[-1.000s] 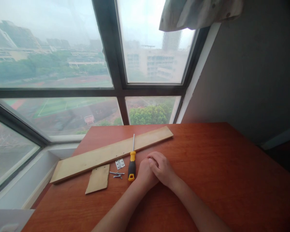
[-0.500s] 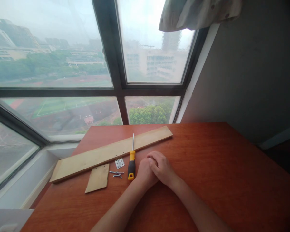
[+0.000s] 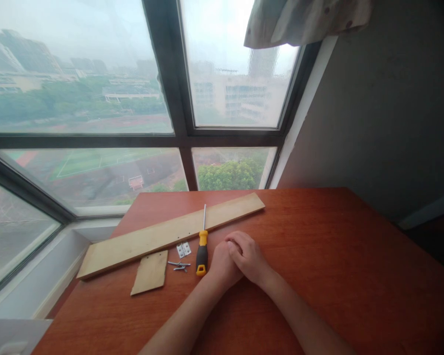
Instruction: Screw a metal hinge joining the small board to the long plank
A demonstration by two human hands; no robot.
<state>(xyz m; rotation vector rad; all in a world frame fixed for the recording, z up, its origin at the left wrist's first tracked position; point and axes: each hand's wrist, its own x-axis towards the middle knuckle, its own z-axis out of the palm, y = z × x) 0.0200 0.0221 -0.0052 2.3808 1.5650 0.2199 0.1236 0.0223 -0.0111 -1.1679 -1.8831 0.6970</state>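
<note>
My two hands rest clasped together on the red-brown table (image 3: 318,256). My right hand (image 3: 248,256) lies folded over my left hand (image 3: 222,266), and nothing shows between them. Just left of them lies a screwdriver (image 3: 202,246) with a yellow and black handle, its shaft pointing away across a long wooden plank (image 3: 163,235). A small metal hinge (image 3: 183,250) and a few screws (image 3: 179,266) lie beside the handle. A small wooden piece (image 3: 150,272) sits further left.
The table stands in a corner against large windows (image 3: 96,98) at the back and a grey wall (image 3: 385,108) on the right. A white sill (image 3: 55,276) runs at the left, below the table's left edge. A curtain (image 3: 303,19) hangs at the top.
</note>
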